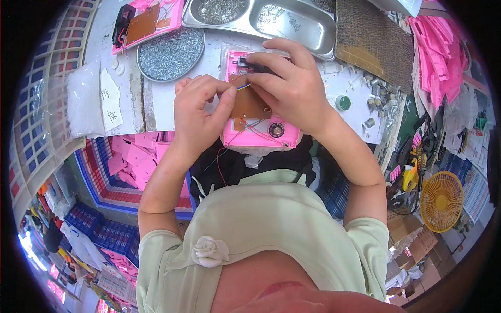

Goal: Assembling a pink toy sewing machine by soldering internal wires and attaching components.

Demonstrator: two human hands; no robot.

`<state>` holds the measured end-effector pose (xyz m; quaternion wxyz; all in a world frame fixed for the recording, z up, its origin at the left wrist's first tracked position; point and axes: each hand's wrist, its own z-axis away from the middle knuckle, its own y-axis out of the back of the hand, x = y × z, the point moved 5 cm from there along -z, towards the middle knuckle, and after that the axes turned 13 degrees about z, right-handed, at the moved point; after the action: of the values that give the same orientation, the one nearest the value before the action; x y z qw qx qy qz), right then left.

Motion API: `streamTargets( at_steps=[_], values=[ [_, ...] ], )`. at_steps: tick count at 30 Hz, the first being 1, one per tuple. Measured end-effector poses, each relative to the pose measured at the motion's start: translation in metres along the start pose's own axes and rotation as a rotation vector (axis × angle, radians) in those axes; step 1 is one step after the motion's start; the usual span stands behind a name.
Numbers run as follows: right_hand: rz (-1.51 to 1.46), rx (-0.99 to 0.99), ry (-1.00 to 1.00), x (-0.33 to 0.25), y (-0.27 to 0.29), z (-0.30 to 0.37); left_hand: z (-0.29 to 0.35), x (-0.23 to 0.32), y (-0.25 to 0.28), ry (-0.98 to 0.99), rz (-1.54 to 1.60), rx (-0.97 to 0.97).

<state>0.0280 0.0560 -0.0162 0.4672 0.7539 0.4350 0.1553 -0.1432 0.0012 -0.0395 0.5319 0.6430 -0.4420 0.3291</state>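
A pink plastic housing lies open in front of me at the table's near edge. Inside it are a brown circuit board, thin wires and a round black part. My left hand pinches a thin blue-and-yellow wire between thumb and index finger, just above the board. From the right, my right hand reaches over the housing, its fingertips closed at the wire's other end. Its other fingers rest by a black component, which they partly hide. A red wire hangs down from the housing.
A round tray of small screws stands left, beside another pink housing with a board. Metal trays sit at the back. Small metal parts and a green-topped roll lie right. A crate of pink pieces is lower left.
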Motion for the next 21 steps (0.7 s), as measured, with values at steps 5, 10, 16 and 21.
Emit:
streamTargets(
  at_steps=[5, 10, 16, 21],
  values=[
    [0.002, 0.031, -0.006, 0.003, 0.003, 0.005, 0.003, -0.001, 0.005, -0.031, -0.033, 0.016],
    [-0.014, 0.041, -0.026, 0.0, -0.001, 0.004, 0.007, -0.001, 0.005, -0.014, -0.038, -0.006],
    [-0.044, 0.029, 0.05, -0.007, -0.005, -0.004, 0.008, 0.004, 0.006, -0.019, -0.044, -0.005],
    [-0.038, 0.046, 0.042, -0.002, 0.0, 0.002, 0.01, 0.0, 0.008, -0.077, -0.075, 0.019]
  ],
)
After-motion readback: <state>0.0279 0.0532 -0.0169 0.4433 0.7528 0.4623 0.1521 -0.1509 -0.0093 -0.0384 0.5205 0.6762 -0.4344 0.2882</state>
